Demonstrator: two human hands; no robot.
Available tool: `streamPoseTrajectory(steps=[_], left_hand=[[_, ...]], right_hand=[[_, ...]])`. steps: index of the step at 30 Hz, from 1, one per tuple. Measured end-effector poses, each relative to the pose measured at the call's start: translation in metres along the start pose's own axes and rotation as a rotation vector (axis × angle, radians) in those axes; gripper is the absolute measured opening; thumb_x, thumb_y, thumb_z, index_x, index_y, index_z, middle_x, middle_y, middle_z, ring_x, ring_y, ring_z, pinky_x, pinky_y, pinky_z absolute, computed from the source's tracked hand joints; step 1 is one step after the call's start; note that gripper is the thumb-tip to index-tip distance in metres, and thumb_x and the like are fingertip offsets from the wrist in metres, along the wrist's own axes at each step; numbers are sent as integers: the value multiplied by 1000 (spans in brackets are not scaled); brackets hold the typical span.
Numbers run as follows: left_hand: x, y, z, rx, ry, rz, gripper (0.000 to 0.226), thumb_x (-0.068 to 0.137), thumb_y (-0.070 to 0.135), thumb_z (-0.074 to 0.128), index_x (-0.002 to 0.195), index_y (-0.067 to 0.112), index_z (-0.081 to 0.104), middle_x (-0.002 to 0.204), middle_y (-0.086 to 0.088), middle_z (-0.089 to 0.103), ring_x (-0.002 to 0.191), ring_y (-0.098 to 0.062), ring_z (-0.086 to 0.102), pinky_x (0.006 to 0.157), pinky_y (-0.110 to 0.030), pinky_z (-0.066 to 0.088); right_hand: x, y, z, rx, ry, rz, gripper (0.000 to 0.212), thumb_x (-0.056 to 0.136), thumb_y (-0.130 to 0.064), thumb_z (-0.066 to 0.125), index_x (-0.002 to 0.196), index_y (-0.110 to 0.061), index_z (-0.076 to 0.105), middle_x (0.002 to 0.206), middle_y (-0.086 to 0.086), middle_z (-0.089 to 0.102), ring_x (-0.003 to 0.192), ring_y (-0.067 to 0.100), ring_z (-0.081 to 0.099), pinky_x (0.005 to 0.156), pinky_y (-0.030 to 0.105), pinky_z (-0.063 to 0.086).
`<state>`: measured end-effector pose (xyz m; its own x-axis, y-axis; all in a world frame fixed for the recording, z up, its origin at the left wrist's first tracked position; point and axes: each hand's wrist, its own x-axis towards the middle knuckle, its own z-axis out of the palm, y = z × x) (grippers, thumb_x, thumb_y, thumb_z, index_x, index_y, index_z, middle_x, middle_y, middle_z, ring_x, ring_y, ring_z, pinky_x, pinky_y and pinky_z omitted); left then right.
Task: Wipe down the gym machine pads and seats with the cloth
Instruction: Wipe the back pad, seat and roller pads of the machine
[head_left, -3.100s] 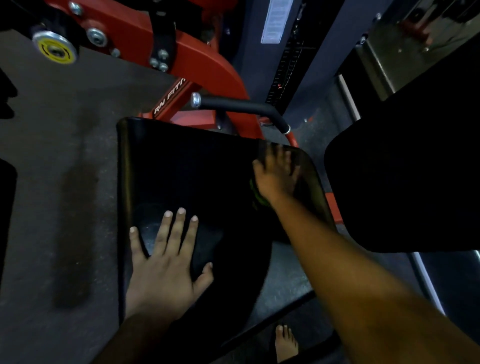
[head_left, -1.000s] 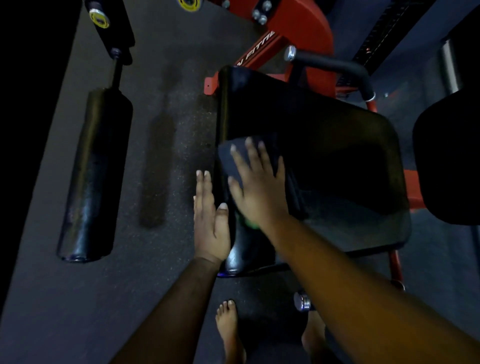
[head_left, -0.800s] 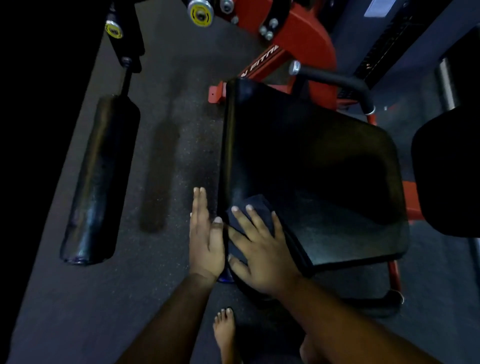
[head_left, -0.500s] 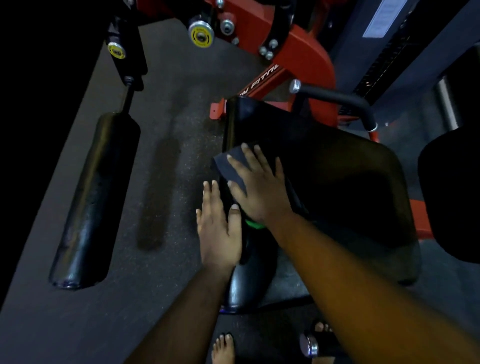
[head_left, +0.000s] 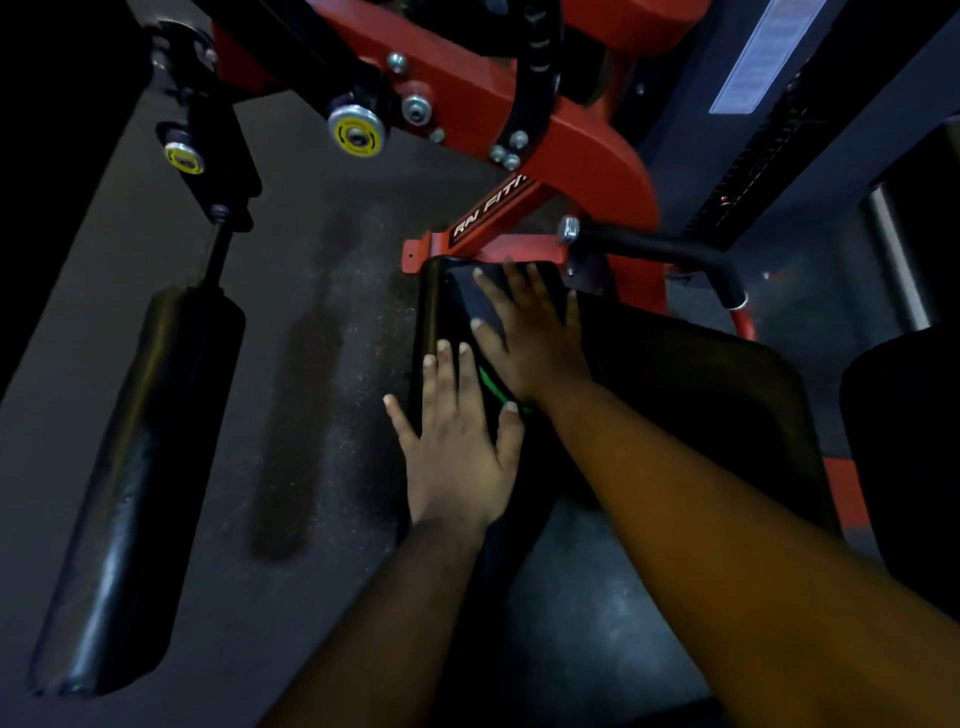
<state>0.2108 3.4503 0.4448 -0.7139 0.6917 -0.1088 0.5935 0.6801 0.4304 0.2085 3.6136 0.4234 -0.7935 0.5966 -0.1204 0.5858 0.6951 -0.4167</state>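
Farthest left of the left hand, well apart from it, a black roller pad (head_left: 140, 467) hangs over the floor (head_left: 311, 364) on a thin rod. Above it sit two yellow-capped knobs on the red frame (head_left: 571, 140) (the lettering on the frame is only partly readable).

The left hand (head_left: 457, 447) lies flat with its fingers spread, palm down on the near left edge of the seat (head_left: 701, 415), the little finger reaching over the rim toward the floor. Its fingertips end just short of the right hand.

The right hand (head_left: 530, 338) is just beyond and to the right of the left, also flat and spread, pressing the cloth (head_left: 480, 309) onto the far left corner of the seat. The cloth is dark grey and shows past the fingers on their left side; a bright green strip (head_left: 491, 387) peeks out under the heel of the hand, touching the left thumb's tip (whether it is part of the cloth I cannot tell).

Right of the right hand a black handle (head_left: 665, 249) juts from the frame, and further right another dark pad (head_left: 904, 415) stands.
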Motion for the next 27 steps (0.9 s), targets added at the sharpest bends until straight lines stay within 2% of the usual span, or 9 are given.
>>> streamPoseTrajectory(steps=[4, 7, 11, 13, 15, 17, 21, 24, 27], left_hand=[[12, 2, 4, 138, -29, 9, 79, 97, 61, 14, 163, 22, -2, 171, 1, -10, 156, -16, -16, 123, -62, -8], [11, 2, 5, 183, -32, 21, 80, 96, 63, 19, 164, 23, 4, 171, 0, -8, 157, -18, -15, 123, -63, -5], [13, 5, 7, 221, -47, 17, 83, 95, 66, 23, 164, 22, 9, 171, -3, -5, 158, -22, -11, 123, -64, -2], [13, 6, 8, 261, -48, 6, 84, 95, 67, 25, 164, 21, 9, 172, -4, -4, 158, -24, -9, 123, -65, -1], [12, 8, 8, 289, -57, -2, 86, 95, 67, 27, 164, 20, 9, 171, -6, -4, 158, -26, -7, 123, -66, 0], [13, 9, 8, 300, -65, 4, 86, 94, 66, 29, 164, 19, 10, 171, -8, -3, 158, -27, -5, 123, -66, 1], [14, 8, 8, 315, -63, 19, 86, 93, 64, 32, 164, 20, 12, 171, -8, -1, 158, -28, -4, 122, -66, 3], [13, 5, 10, 317, -43, 27, 86, 93, 66, 31, 164, 20, 12, 172, -7, -2, 158, -27, -5, 123, -65, 2], [13, 5, 11, 314, -29, 36, 86, 93, 67, 31, 164, 20, 12, 171, -8, -2, 158, -27, -5, 123, -65, 2]], right_hand=[[21, 16, -7, 23, 19, -48, 64, 101, -56, 43, 159, -44, 21, 170, -3, 20, 157, 20, 12, 123, 60, 1], [11, 50, -13, -31, 13, -24, 68, 95, -64, 32, 159, -43, 23, 167, -1, 28, 155, 22, 21, 123, 60, 10], [-35, 164, -31, -77, 6, 295, 77, 91, -70, 16, 160, -37, 24, 168, -2, 26, 156, 21, 17, 122, 59, 13], [-52, 193, -35, -63, 3, 486, 74, 94, -67, 20, 161, -35, 20, 170, -2, 17, 158, 21, 7, 122, 64, 7], [-48, 174, -27, -25, 26, 618, 67, 100, -58, 33, 162, -35, 18, 172, -1, 11, 158, 22, 2, 121, 66, 4], [-36, 120, -14, -2, 32, 582, 68, 102, -54, 38, 162, -35, 15, 172, 0, 7, 158, 23, 2, 122, 65, 4], [-41, 46, -2, -25, 22, 201, 73, 95, -63, 24, 162, -38, 13, 172, -1, 8, 158, 24, 5, 122, 60, 6], [-49, 97, -15, -30, -33, 69, 73, 93, -67, 19, 161, -42, 13, 172, -5, 8, 158, 20, 4, 123, 57, 8], [-68, 190, -30, -88, 25, 343, 74, 93, -67, 18, 161, -38, 17, 172, -3, 12, 158, 19, 6, 123, 60, 10]])
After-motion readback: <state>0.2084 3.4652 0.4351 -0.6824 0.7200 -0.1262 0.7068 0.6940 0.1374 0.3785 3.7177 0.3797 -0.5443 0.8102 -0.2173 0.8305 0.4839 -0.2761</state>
